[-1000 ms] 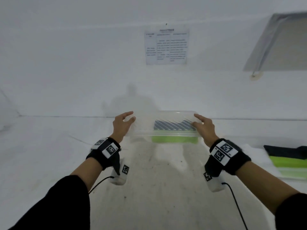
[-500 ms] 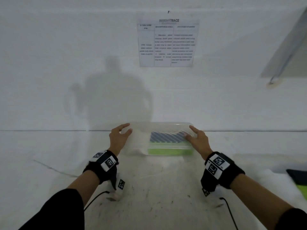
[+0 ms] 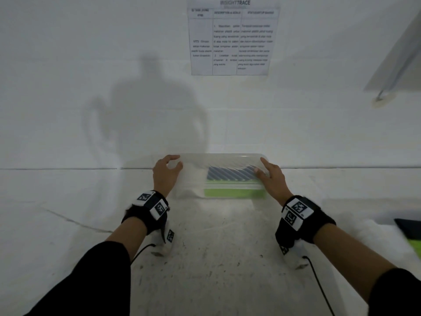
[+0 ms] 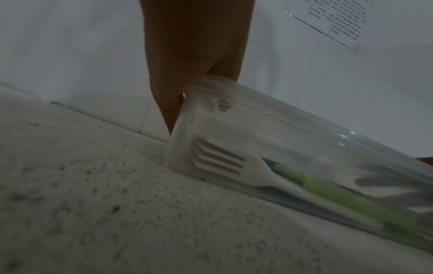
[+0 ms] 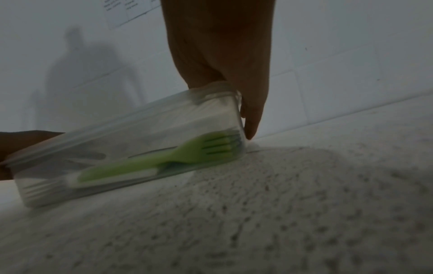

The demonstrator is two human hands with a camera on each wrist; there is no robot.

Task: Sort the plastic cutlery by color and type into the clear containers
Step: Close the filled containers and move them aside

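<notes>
A clear lidded container [image 3: 227, 159] sits on the speckled counter against the tiled wall. Inside lie green forks [image 3: 234, 193], dark grey cutlery [image 3: 230, 173] and white forks at the left end. My left hand [image 3: 167, 172] grips the left end, fingers over the lid and thumb down the end wall. At the opposite end my right hand [image 3: 270, 176] holds the container the same way. In the left wrist view a white fork [image 4: 225, 163] lies by a green handle [image 4: 328, 192]. The right wrist view has a green fork [image 5: 187, 152] pressed to the container [image 5: 140, 126] wall.
The white tiled wall rises directly behind the container, with a printed sheet [image 3: 232, 39] taped on it. At the right edge, black and green items [image 3: 410, 233] lie on a white cloth. Cables trail from both wrists over the counter.
Both hands have carried the container forward to the wall. The fingers of my left hand have curled further over its left end. The black and green items have slid toward the right edge of view.
</notes>
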